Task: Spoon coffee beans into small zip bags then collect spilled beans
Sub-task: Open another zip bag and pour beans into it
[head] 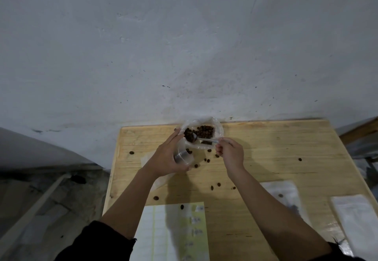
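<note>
Both grips are full: a small clear container [182,157] is held in the curled fingers of the left grip [167,156], and the thin handle of a spoon [202,138] is pinched by the right grip [230,150]. The spoon is heaped with coffee beans [189,136] and is held over the open big clear bag [217,129] at the far edge of the bench [266,158], just beside the container. Spilled beans [207,160] are scattered on the bench, and a paper sheet [173,232] and two flat white bags [286,197] are laid at the near side.
</note>
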`<act>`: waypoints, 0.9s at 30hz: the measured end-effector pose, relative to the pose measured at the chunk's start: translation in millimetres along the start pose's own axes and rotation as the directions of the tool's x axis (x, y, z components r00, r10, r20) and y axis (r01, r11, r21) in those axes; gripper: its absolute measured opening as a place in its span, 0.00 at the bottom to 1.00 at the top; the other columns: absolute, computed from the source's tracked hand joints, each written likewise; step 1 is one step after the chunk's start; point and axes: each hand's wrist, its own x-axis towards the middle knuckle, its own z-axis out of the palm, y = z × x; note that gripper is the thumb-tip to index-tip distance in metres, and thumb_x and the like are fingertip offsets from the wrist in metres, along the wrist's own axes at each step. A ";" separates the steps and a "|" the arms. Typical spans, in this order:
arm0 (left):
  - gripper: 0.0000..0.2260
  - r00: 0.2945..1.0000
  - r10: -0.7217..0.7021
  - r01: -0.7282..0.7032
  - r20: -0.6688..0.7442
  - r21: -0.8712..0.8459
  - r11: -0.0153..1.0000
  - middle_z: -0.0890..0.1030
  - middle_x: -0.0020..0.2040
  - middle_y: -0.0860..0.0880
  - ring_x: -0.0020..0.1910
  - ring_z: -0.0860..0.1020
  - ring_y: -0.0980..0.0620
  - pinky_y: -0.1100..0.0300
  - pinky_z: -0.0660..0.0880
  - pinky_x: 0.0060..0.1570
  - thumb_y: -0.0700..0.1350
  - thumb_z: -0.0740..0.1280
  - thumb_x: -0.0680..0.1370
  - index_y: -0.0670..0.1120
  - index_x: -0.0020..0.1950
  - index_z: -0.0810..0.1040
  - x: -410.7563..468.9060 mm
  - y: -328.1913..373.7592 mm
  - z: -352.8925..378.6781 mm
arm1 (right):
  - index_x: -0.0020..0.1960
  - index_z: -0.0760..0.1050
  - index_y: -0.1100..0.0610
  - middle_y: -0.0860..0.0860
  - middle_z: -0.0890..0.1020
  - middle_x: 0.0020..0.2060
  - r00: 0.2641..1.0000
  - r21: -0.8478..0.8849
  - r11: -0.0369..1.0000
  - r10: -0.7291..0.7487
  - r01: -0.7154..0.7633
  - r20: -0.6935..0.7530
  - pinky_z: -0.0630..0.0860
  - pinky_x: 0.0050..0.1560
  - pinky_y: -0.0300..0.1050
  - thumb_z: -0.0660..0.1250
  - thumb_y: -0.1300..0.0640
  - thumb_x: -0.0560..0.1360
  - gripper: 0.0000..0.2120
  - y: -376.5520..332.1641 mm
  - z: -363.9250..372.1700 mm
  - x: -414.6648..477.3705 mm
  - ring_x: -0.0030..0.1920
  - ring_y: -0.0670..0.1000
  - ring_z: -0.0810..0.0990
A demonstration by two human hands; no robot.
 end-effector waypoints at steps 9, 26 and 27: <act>0.49 0.999 0.015 -0.016 -0.040 -0.046 0.999 0.49 0.76 0.61 0.72 0.55 0.65 0.74 0.59 0.59 0.64 0.71 0.59 0.52 0.76 0.54 1.9 7.1 -1.8 | 0.48 0.77 0.65 0.56 0.76 0.32 0.979 0.243 0.950 0.206 -0.198 -0.006 0.74 0.33 0.39 0.63 0.66 0.76 0.04 -8.3 3.3 6.5 0.31 0.50 0.73; 0.46 0.992 -0.046 0.054 -0.114 0.074 0.996 0.52 0.78 0.52 0.75 0.57 0.52 0.57 0.60 0.66 0.56 0.77 0.65 0.46 0.76 0.57 -0.5 16.3 5.8 | 0.42 0.79 0.59 0.53 0.75 0.29 0.975 -0.065 0.978 -0.189 0.198 0.120 0.71 0.30 0.38 0.64 0.65 0.76 0.07 -28.8 -40.9 -19.7 0.27 0.45 0.72; 0.45 0.992 -0.045 0.054 -0.115 0.079 0.995 0.52 0.78 0.52 0.75 0.57 0.52 0.58 0.60 0.66 0.56 0.77 0.66 0.46 0.76 0.57 -1.7 16.6 5.9 | 0.42 0.79 0.58 0.52 0.75 0.29 0.962 -0.115 0.959 -0.246 0.259 0.115 0.71 0.31 0.37 0.64 0.64 0.77 0.07 -28.7 -41.8 -22.0 0.27 0.43 0.72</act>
